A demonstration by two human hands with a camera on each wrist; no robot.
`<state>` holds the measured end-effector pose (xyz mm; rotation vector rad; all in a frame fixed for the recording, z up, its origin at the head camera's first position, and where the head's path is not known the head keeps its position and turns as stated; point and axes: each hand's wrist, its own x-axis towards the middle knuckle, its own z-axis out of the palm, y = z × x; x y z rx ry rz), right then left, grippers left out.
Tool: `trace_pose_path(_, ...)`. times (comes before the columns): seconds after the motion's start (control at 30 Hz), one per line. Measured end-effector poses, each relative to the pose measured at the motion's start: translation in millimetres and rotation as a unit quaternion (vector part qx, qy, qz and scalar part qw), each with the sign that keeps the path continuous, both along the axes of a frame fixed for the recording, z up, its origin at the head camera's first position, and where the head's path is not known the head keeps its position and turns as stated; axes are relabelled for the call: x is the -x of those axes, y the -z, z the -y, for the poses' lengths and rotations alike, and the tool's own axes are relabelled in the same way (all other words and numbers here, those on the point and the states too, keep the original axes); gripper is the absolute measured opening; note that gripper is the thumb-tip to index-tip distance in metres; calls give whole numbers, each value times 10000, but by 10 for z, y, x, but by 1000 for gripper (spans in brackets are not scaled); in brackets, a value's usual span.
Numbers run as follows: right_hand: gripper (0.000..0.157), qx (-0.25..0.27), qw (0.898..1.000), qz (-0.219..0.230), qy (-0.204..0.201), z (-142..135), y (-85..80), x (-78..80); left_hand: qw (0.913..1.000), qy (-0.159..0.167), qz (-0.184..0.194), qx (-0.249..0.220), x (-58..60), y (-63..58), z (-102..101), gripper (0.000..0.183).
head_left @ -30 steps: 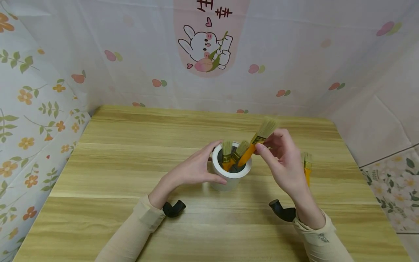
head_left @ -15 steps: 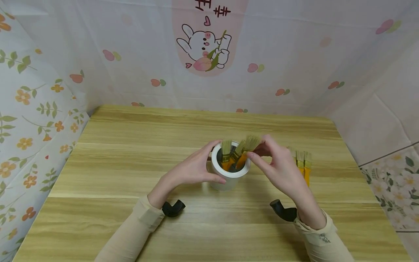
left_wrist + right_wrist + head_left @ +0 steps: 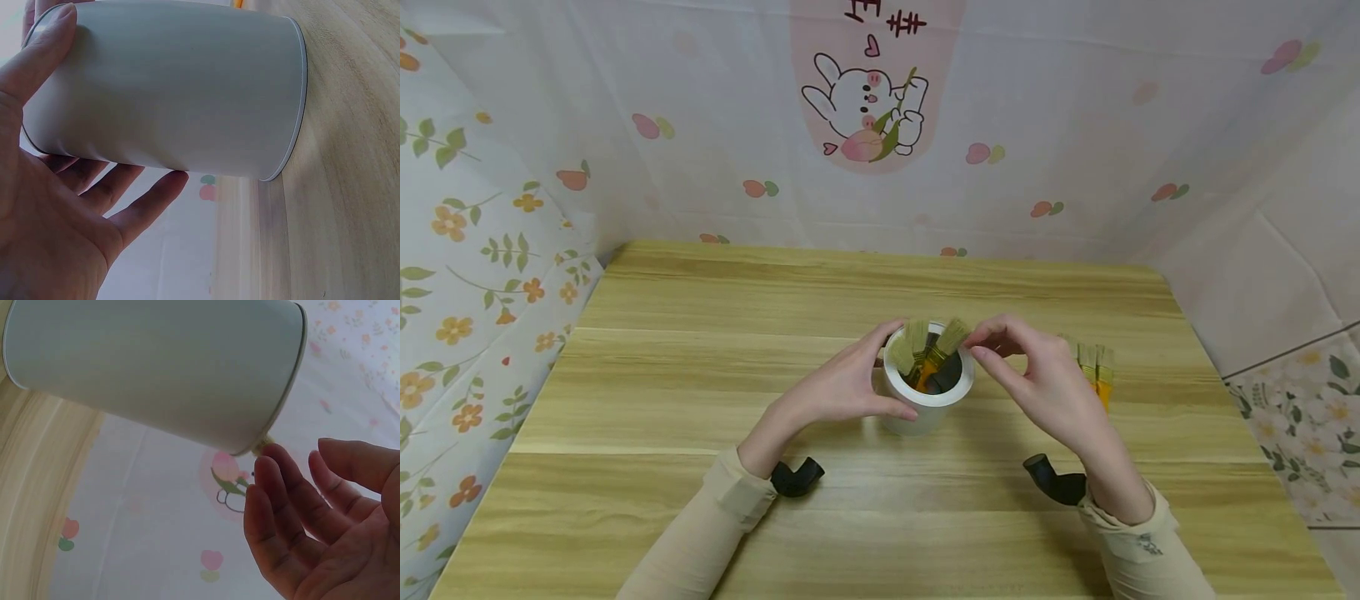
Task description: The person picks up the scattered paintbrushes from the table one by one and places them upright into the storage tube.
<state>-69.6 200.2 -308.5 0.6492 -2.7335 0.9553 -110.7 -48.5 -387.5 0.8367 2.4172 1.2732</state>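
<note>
A white cylindrical container (image 3: 913,423) with a wide rim stands upright on the wooden table. My left hand (image 3: 842,387) holds its left side, the thumb in front and the fingers round the back; in the left wrist view the thumb (image 3: 53,47) lies near the rim. Inside stand 3 paintbrushes, bristles up: one leans left (image 3: 902,356), one stands behind it (image 3: 917,333), and one leans right (image 3: 953,336). My right hand (image 3: 1045,383) hovers at the right of the rim, thumb and fingers apart in the right wrist view, fingertips close to the right-leaning brush's bristles (image 3: 263,445).
Several more paintbrushes (image 3: 1102,371) with orange handles lie side by side right of my right hand, partly hidden by it. Black bent pieces (image 3: 797,477) sit at both wrists. A printed cloth (image 3: 737,125) hangs behind the table's back edge.
The right hand has lowered a paintbrush into the container and let go of it. Bristles inside have shifted, one now leaning left. The left hand keeps its hold.
</note>
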Motion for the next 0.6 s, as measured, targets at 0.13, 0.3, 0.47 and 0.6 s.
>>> trace_pose_path(0.13, 17, 152, 9998, -52, 126, -59, -18, 3, 9999, -65, 4, 120, -4, -7, -3, 110)
trace_pose_path(0.3, 28, 451, 9986, 16, 284, -176, -37, 17, 9999, -103, 15, 80, -15, -4, 5, 111)
trace_pose_path(0.47, 39, 592, 9968, 193, 496, -315, -51, 2, 9999, -105, 23, -35, -22, 0, 4, 111)
trace_pose_path(0.6, 45, 684, 9955, 289, 596, -413, -44, -21, 10000, -78, 28, -4, -19, -1, 9, 111)
